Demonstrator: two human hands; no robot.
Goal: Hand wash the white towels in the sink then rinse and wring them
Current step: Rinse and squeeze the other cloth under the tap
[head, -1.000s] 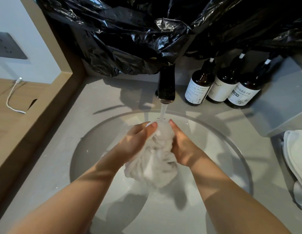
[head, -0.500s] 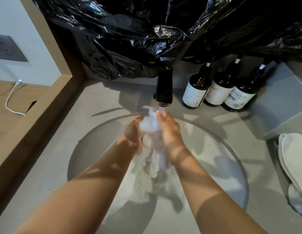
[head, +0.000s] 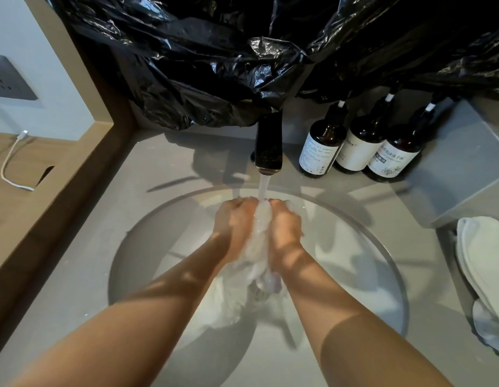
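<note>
towel (head: pixel 261 227): bunched between both hands under the stream from the tap (head: pixel 269 143), above the sink (head: pixel 393 263); its tail is seen hanging down.
handling: judged soaked, soft, heavy and slippery; best gripped around the bunched middle.
left hand (head: pixel 237 223): fingers curled around the towel.
right hand (head: pixel 284 230): fingers curled likewise, towel gripped.

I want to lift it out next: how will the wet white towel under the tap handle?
Likely floppy: the towel sags bunched below the left hand and right hand. Probably heavy for its size, since water from the faucet soaks it.
</note>
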